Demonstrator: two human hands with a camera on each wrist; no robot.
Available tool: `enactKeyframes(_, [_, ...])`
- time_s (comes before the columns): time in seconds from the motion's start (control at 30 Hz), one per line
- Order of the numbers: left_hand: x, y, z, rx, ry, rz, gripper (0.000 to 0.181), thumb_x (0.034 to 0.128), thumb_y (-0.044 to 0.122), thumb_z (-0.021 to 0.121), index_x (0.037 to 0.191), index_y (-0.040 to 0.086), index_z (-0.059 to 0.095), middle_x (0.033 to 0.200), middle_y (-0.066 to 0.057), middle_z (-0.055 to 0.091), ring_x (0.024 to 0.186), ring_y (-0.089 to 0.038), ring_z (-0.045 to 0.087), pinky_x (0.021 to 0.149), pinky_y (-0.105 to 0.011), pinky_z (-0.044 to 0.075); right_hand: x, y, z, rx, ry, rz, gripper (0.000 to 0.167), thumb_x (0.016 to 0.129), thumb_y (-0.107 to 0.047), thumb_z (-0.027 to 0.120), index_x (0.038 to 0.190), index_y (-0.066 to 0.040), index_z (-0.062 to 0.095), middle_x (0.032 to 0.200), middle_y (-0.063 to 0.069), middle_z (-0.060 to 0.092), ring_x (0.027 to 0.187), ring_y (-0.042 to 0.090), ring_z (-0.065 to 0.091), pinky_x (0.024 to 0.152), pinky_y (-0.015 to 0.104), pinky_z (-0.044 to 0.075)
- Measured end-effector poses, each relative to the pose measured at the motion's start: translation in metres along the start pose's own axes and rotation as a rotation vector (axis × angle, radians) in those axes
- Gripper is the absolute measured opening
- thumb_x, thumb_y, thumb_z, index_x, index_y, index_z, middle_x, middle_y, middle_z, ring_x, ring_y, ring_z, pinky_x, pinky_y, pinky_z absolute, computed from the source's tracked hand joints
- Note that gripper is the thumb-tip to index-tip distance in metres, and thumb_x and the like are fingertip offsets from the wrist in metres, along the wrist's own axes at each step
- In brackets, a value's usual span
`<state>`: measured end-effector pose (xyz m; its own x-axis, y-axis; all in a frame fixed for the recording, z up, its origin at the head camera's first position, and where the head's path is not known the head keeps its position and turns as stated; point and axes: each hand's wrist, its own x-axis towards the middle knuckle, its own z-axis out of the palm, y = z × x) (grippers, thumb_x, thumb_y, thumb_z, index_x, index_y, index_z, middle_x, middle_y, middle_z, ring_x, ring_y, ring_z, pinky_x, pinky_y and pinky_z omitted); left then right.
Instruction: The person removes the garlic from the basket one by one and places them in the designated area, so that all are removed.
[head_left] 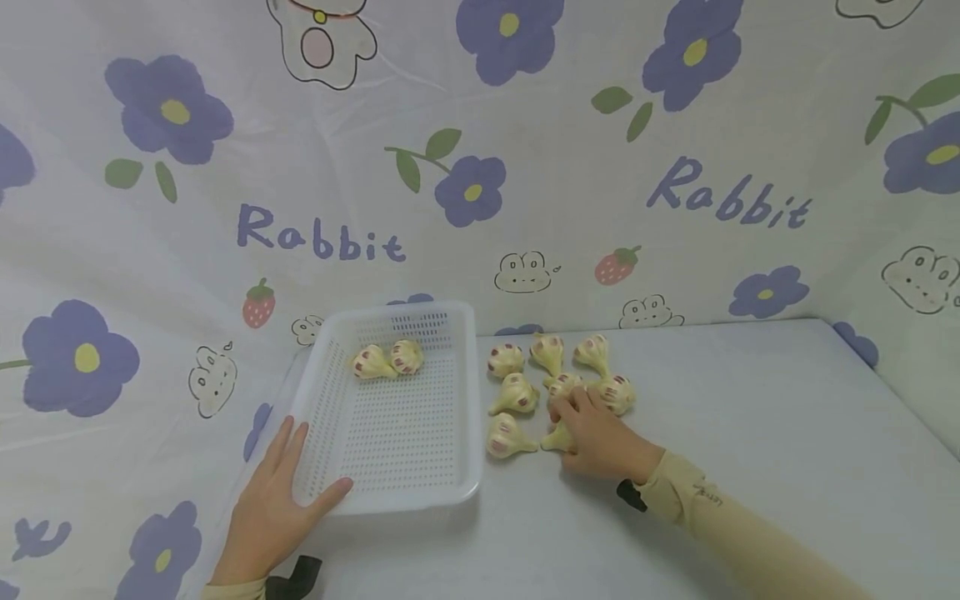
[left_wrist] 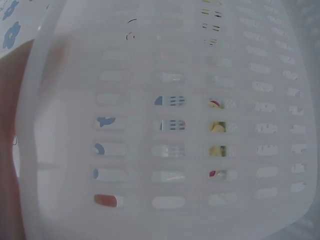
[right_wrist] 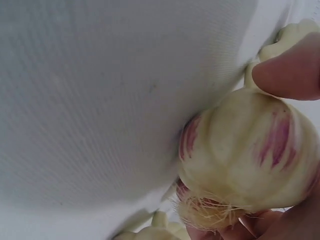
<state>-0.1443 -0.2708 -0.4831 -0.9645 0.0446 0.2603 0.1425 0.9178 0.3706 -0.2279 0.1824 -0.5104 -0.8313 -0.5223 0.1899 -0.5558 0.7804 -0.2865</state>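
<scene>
My right hand (head_left: 603, 433) grips a garlic bulb (right_wrist: 245, 150) low over the table, thumb on one side and fingers on the other. In the head view most of this bulb hides behind the hand, and only its pale neck shows. My left hand (head_left: 270, 504) lies at the near left corner of a white perforated plastic basket (head_left: 468, 400), fingers straight along its left side and thumb by the front rim. Inside the basket, two garlic bulbs (head_left: 372, 362) sit towards the back. The left wrist view looks through the slotted basket wall (left_wrist: 135, 165).
Several more garlic bulbs (head_left: 516, 393) lie in loose rows on the white table (head_left: 750, 400), right of the basket. Behind stands a white cloth (head_left: 570, 208) printed with flowers and rabbits. The cloth also rises at the left and right.
</scene>
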Motion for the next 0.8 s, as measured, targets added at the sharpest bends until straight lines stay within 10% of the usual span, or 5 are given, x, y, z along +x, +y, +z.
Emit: enactKeyframes(0.8, [0.000,0.002,-0.002,-0.006,0.002,-0.003,0.106,0.0879,0.067,0.071,0.162,0.002,0.032,0.171,-0.022,0.023,0.151,-0.051,0.034,0.113,-0.071,0.038,0.010,-0.017,-0.056,0.029,0.037,0.051,0.040,0.076,-0.001,0.071,0.113,-0.005,0.059,0.111,0.014,0.048,0.100,0.031,0.043,0.078,0.041,0.043])
